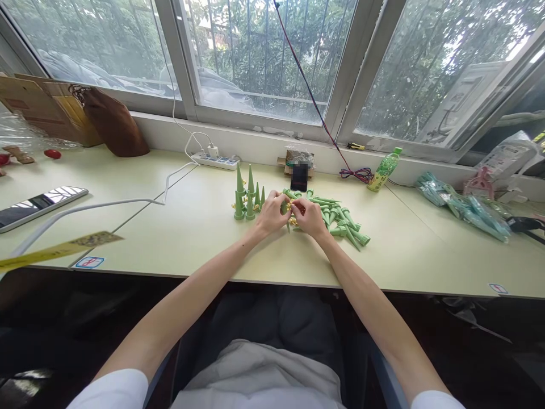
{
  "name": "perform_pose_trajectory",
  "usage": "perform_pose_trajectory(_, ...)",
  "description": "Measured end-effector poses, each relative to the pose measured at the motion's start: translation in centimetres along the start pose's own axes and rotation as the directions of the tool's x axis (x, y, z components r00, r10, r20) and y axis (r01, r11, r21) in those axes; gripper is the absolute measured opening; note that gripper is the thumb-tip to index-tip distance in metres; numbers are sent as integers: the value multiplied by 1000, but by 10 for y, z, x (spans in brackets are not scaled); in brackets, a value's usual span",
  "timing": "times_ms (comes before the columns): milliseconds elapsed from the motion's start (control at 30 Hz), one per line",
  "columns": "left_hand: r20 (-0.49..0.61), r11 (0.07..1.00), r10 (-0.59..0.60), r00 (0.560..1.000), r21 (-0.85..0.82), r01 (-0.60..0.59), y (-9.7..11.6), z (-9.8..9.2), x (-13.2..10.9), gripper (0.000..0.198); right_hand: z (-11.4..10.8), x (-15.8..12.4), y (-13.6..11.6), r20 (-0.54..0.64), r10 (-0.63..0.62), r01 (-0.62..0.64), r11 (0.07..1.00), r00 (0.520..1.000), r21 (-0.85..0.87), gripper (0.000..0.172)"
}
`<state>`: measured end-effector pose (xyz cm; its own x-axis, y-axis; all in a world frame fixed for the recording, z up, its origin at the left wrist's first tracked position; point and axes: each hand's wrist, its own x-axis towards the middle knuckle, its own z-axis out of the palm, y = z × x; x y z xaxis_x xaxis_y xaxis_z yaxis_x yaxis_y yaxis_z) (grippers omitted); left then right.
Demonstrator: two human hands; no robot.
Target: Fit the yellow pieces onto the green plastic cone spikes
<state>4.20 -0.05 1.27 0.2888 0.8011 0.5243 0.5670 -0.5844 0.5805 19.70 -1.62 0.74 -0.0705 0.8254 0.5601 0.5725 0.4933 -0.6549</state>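
At the middle of the table my left hand [271,212] and my right hand [309,216] meet, fingertips almost touching. My left hand's fingers are closed round a green plastic plant watering spike, mostly hidden, with its tip [288,227] pointing down below them. A small yellow valve piece [289,205] shows between the hands, pinched by my right thumb and fingers. Left of my left hand, several green spikes [250,207] stand upright with yellow pieces on their sides. Beyond and right of my right hand lies a loose pile of green spikes [340,218].
Behind the pile are a small dark box [298,177], coiled red-black wire [360,174] and a green-labelled bottle [384,170]. A power strip [217,162] with a white cable stands at the back. A tablet [40,207] lies left; bagged teal items [464,207] lie right.
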Motion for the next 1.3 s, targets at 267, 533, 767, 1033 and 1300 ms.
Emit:
perform_pose_trajectory(267,-13,1000,13,1000,1,-13,0,1,0,16,0,0,0,-2,3,-3,1000,1000,-3,28)
perform_pose_trajectory(533,-4,1000,2,1000,7,-2,1,0,0,19,-2,0,-1,-32,-2,1,999,999,-44,43)
perform_pose_trajectory(767,-11,1000,8,1000,-5,-8,0,1,0,15,0,0,1,-43,-54,54,999,998,-5,22)
perform_pose_trajectory(1033,-9,1000,15,1000,21,-14,0,0,-1,17,0,0,1,-42,-58,58,998,997,-15,20)
perform_pose_trajectory(1300,-7,999,23,1000,22,-23,0,1,-1,18,-2,-1,-2,-30,-19,19,1000,999,-24,26)
